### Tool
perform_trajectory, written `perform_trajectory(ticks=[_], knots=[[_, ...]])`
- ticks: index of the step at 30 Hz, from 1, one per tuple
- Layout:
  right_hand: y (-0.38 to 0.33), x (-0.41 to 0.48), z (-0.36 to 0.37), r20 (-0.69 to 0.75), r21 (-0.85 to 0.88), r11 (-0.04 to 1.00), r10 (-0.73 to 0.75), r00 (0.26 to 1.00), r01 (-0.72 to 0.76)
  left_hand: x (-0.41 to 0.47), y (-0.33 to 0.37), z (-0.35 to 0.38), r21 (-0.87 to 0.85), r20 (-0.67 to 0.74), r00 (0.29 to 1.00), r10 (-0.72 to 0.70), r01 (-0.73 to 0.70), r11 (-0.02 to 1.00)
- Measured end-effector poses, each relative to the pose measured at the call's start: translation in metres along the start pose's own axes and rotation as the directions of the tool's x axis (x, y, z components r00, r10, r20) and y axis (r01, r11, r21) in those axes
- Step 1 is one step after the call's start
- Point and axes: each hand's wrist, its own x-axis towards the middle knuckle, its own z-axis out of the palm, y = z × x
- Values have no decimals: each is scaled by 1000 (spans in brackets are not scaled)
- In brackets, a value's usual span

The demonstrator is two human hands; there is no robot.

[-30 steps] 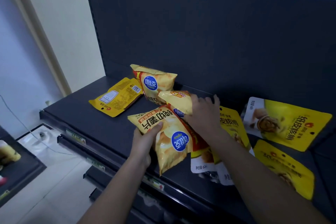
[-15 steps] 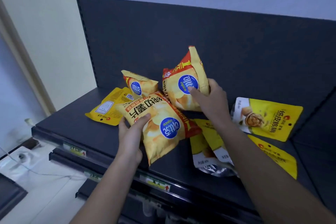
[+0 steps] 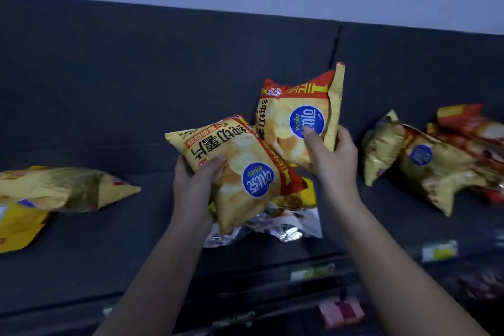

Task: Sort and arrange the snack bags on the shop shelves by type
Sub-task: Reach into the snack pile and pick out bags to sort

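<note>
Both arms reach forward from the bottom of the view, over the dark flat shelf (image 3: pixel 109 240). The left hand (image 3: pixel 195 180) grips a puffy yellow chip bag with a red stripe (image 3: pixel 240 169) by its side edge, with the thumb on the front and the other fingers tucked behind, and holds it tilted above the shelf. The right hand (image 3: pixel 331 161) grips a second yellow and red chip bag (image 3: pixel 297 117) near its bottom, with the thumb pressed on the front, and holds it standing tall in front of the dark back wall (image 3: pixel 136 76). The two bags overlap, with the left one in front. Each has a round blue label that says "copico" beside white Chinese signs, and on the left bag the big black signs are upside down. Under the held bags, a flat yellow and silver pouch (image 3: pixel 286 224) lies on the shelf. A blurry yellow bag (image 3: pixel 68 188) lies on its side far to the left. To the right, a heap of yellow and red chip bags (image 3: pixel 431 166) lies on the shelf, and its blue label is too blurry to read. The small price tags (image 3: pixel 439 251) on the shelf's front edge are too blurry to read as well
</note>
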Motion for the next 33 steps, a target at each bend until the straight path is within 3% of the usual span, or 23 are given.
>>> perform_trajectory(ticks=[4, 11, 17, 22, 28, 33], knots=[[10, 6, -62, -122, -12, 1000, 7, 993, -9, -9, -38, 50, 80, 116, 991, -68, 59, 995], [52, 34, -155, -200, -150, 989, -17, 980, -13, -1, -109, 133, 185, 182, 967, -177, 143, 972], [100, 68, -234, -164, -418, 908, -37, 986, -36, 16, -187, 209, 262, 161, 969, -187, 141, 955], [133, 88, -268, -38, -653, 749, -181, 983, 112, 34, -231, 254, 288, 24, 988, -151, 137, 948], [164, 109, -275, 22, -730, 663, -219, 976, 165, 60, -251, 283, 395, 13, 996, -88, 76, 915], [173, 113, -273, 29, -746, 642, -235, 972, 178, 68, -244, 280, 408, 65, 985, -158, 118, 905]])
